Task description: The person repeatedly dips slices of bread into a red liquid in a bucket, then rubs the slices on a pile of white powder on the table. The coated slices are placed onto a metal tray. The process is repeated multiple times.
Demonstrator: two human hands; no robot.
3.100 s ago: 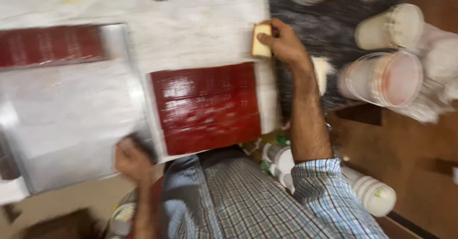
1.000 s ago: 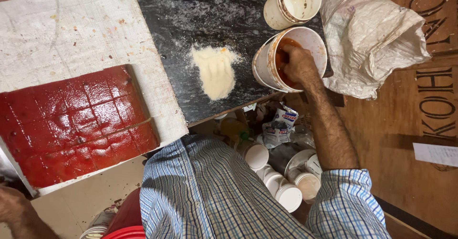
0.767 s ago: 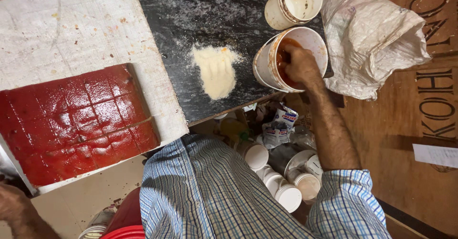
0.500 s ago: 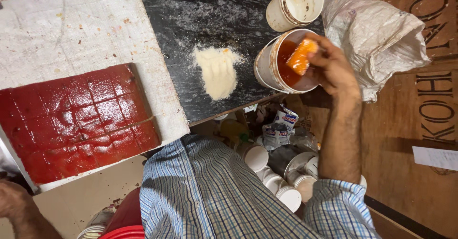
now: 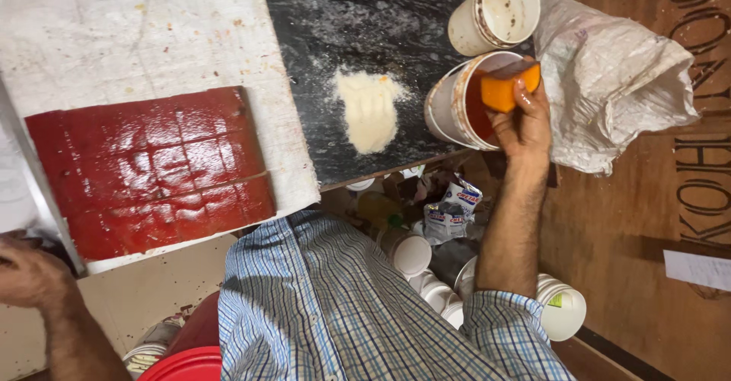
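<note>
At the near left, the left hand (image 5: 27, 274) is seen loosely curled at the edge of the desk (image 5: 152, 31); whether anything is gripped there cannot be told. Just beside it lies one red slab (image 5: 152, 172), scored into squares, on the white sheet. Farther right, one pile of pale powder (image 5: 368, 111) sits on the dark surface. An orange sponge (image 5: 506, 88) is now clasped in the right hand (image 5: 521, 122) and held over the paint-stained bucket (image 5: 457, 107) — half a second ago it was only just being lifted out, so it appears freshly loaded with red liquid. Two open buckets are counted here — the second, empty bucket (image 5: 495, 12) stands just beyond. One crumpled white sack (image 5: 617, 76) lies at the far right.
</note>
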